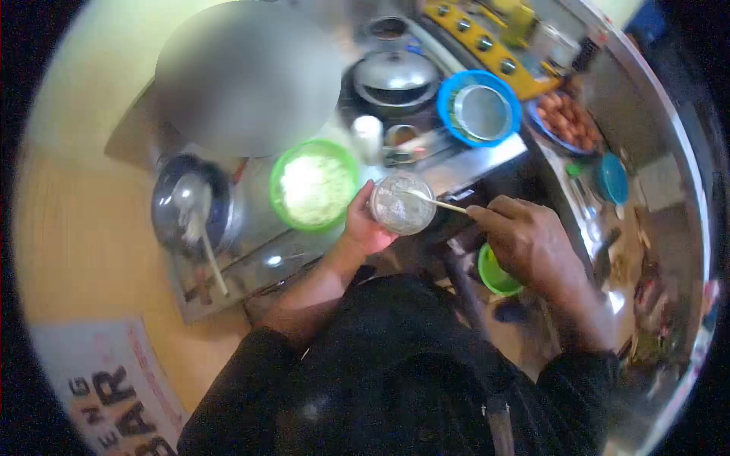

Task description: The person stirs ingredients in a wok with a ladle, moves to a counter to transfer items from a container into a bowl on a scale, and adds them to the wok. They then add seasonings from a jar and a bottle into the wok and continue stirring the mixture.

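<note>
My left hand (363,226) grips a small round container (402,204) holding a pale powdery or grainy stuff, tilted toward me above the metal counter. My right hand (525,237) pinches a thin spoon or stick (435,201) whose tip rests inside that container. Just left of the container stands a green bowl (314,186) full of white shredded or grainy food.
A pot with a ladle (192,211) sits at the left. Behind are a lidded pan (395,76), a blue basin with a metal bowl (479,108), a bowl of reddish food (566,121) and a yellow stove (479,42). A small green bowl (496,273) lies under my right hand.
</note>
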Demonstrator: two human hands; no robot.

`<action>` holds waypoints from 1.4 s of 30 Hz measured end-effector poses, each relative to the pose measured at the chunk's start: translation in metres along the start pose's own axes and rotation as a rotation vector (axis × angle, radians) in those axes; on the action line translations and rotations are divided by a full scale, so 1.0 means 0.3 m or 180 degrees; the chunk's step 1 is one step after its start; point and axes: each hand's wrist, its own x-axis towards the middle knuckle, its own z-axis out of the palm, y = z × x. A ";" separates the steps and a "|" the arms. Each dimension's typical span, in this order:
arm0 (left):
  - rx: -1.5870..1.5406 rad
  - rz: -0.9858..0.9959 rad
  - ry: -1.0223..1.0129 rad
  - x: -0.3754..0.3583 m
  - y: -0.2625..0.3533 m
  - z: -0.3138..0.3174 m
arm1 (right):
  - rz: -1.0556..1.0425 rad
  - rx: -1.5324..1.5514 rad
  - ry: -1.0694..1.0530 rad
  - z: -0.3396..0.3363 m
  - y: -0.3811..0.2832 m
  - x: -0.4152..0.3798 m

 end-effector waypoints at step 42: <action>-0.0359 0.2361 0.0710 -1.373 1.120 -0.799 | 0.0256 0.2990 -0.1480 1.097 -1.201 1.148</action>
